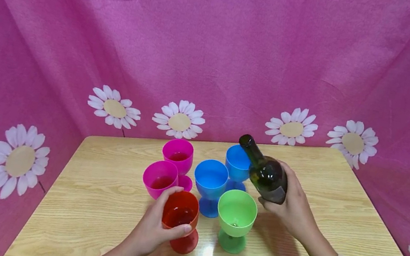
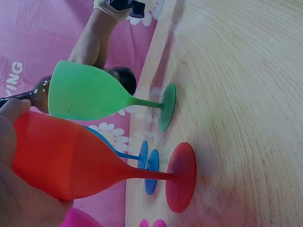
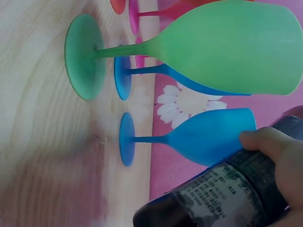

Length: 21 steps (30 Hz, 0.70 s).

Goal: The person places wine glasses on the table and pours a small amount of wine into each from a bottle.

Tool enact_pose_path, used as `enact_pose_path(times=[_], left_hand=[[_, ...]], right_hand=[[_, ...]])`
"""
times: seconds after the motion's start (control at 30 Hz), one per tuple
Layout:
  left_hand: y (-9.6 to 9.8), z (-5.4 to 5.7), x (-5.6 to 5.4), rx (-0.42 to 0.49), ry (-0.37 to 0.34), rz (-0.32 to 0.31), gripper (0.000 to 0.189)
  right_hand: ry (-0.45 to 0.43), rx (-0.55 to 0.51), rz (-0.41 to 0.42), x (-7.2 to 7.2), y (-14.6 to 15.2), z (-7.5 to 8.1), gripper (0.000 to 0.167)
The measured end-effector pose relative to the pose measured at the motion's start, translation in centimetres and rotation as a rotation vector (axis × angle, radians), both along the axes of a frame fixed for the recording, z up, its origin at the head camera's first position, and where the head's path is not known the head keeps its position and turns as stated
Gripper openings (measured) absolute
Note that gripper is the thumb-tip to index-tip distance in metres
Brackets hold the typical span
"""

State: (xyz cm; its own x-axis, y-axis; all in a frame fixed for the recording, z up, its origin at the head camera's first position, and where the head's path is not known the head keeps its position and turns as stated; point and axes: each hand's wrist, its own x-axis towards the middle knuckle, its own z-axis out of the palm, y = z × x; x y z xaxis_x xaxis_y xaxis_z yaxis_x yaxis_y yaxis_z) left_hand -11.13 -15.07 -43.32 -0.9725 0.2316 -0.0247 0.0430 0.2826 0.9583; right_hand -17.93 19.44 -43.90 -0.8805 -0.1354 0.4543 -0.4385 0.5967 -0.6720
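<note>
A red plastic wine glass (image 1: 181,211) stands upright on the table, and my left hand (image 1: 152,228) grips its bowl, thumb on the near side. Dark liquid appears to lie inside it. My right hand (image 1: 295,212) holds a dark green wine bottle (image 1: 268,176) round its body, tilted with the neck up and leftward. Its labelled side (image 3: 218,196) shows in the right wrist view. Between the hands stands a green wine glass (image 1: 236,216). Behind it are a near blue glass (image 1: 211,179) and a far blue glass (image 1: 237,163), partly hidden by the bottle.
Two magenta glasses, one nearer (image 1: 155,178) and one farther (image 1: 178,153), stand behind my left hand with red liquid inside. All stand on a light wooden table (image 1: 93,200). A pink cloth (image 1: 217,57) with daisies hangs around the table's back and sides.
</note>
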Motion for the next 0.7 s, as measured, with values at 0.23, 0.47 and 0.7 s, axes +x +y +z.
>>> enact_pose_path(times=[0.23, 0.47, 0.7], left_hand=[[0.0, 0.0, 0.0, 0.008, 0.001, -0.004, 0.086], [0.1, 0.0, 0.0, 0.009, -0.003, -0.002, 0.086], [0.0, -0.1, 0.0, 0.017, 0.001, -0.006, 0.087]], right_hand=[[-0.064, -0.083, -0.030, -0.2, 0.5, -1.1, 0.108], [-0.164, -0.140, -0.039, 0.0, 0.9, -1.9, 0.108], [-0.221, -0.202, -0.036, -0.1, 1.2, -2.6, 0.109]])
